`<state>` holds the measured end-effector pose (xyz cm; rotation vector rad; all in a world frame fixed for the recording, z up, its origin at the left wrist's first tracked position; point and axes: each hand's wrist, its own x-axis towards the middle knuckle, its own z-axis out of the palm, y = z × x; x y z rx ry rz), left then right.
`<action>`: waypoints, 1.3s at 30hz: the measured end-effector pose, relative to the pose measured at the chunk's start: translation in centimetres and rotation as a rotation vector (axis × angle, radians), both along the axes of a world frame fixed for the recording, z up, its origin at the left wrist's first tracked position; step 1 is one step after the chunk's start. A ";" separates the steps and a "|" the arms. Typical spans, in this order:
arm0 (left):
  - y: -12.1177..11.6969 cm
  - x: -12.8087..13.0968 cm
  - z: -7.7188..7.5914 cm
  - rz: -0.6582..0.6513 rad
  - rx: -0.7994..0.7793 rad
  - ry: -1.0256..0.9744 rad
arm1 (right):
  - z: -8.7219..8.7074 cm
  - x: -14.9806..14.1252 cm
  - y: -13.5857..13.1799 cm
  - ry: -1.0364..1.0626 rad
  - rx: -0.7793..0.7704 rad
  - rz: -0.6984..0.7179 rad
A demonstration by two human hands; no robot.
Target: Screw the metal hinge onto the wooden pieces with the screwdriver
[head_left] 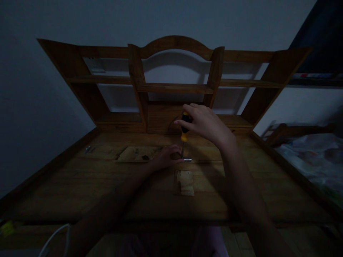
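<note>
My right hand [199, 119] is wrapped round the handle of a yellow and black screwdriver [184, 137], held upright with its shaft pointing down. The tip meets one end of a small shiny metal piece [188, 159] lying on the wooden desk [107, 185]. My left hand [168, 156] rests low on the desk, its fingers pinched at the left end of that metal piece beside the screwdriver tip. Dim light hides exactly how the tip sits in the metal piece.
A wooden shelf unit [175, 88] stands along the desk's back. A small wooden block [186, 182] lies in front of my hands, and a flat wood strip [134, 154] lies to the left. Small metal parts [88, 149] sit farther left. A white cable [55, 235] curves at lower left.
</note>
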<state>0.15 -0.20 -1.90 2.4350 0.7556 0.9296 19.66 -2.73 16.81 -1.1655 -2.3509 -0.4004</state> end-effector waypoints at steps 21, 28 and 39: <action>-0.1 0.1 0.3 0.017 -0.002 0.020 | -0.2 -0.9 -0.6 0.002 -0.047 0.003; -0.1 0.1 0.4 -0.007 -0.027 0.014 | 0.0 -0.2 -0.6 0.072 -0.111 0.052; -0.1 0.1 0.4 -0.027 -0.012 0.004 | -0.1 0.3 0.2 0.103 -0.160 0.192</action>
